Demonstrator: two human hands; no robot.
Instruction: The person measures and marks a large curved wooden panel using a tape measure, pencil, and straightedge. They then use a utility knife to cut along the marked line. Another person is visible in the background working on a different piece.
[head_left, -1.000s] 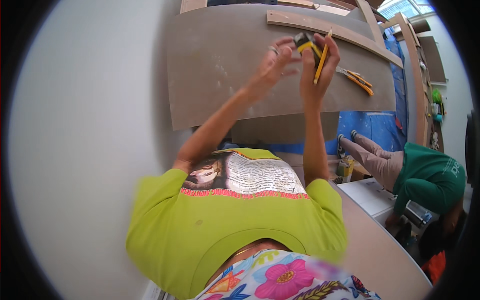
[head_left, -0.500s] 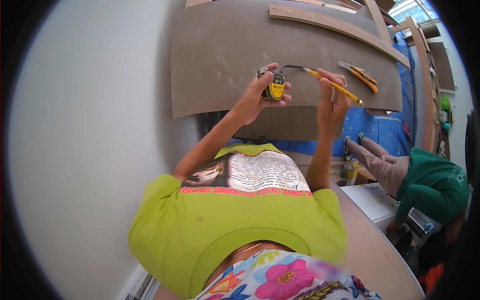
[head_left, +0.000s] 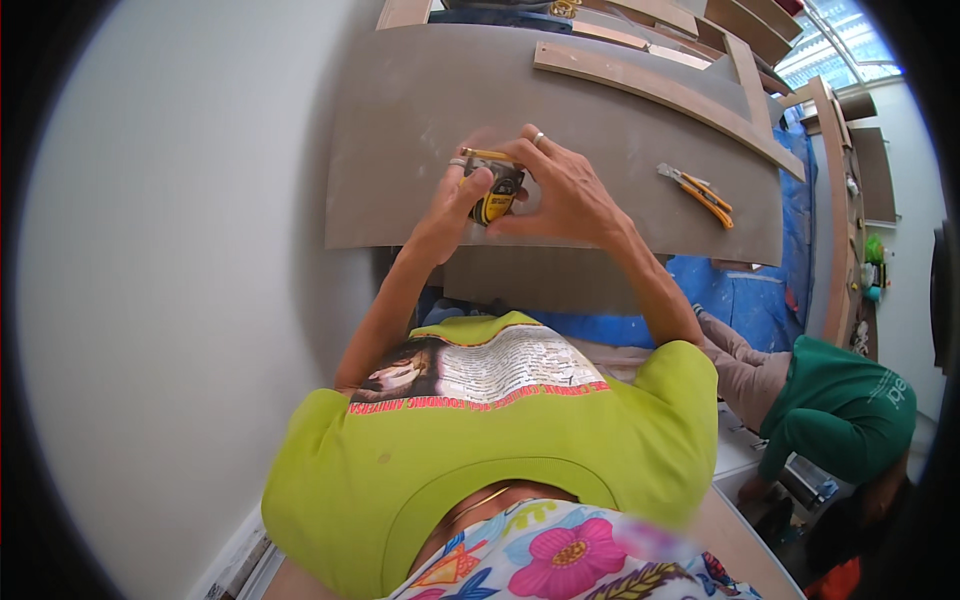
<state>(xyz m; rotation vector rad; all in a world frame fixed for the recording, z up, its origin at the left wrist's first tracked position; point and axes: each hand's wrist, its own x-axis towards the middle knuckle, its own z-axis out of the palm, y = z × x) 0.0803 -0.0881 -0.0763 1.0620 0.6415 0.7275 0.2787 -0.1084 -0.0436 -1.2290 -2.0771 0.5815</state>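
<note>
My left hand [head_left: 447, 212] is closed round a black and yellow tape measure [head_left: 492, 198], its thumb across the front of the case, over the brown board [head_left: 400, 110]. My right hand [head_left: 570, 195] reaches in from the right, its thumb and fingers curved about the other side of the case. A thin yellow pencil [head_left: 490, 154] lies across the top of the tape measure, running out from under the right fingers; much of it is hidden. To the right on the board rests an orange utility knife [head_left: 705, 198] with its blade end pointing up and left.
A long wooden strip [head_left: 660, 97] lies slantwise along the board's far side. Beyond are stacked wooden pieces [head_left: 740, 25]. Blue sheeting [head_left: 745, 295] covers the floor. A white wall [head_left: 180, 250] rises at left. At right, a person in a green top [head_left: 840, 400] bends down.
My right hand has come left with the pencil, from well apart to the tape measure. The left hand and tape measure have shifted left and slightly down in the picture. The view has shifted too.
</note>
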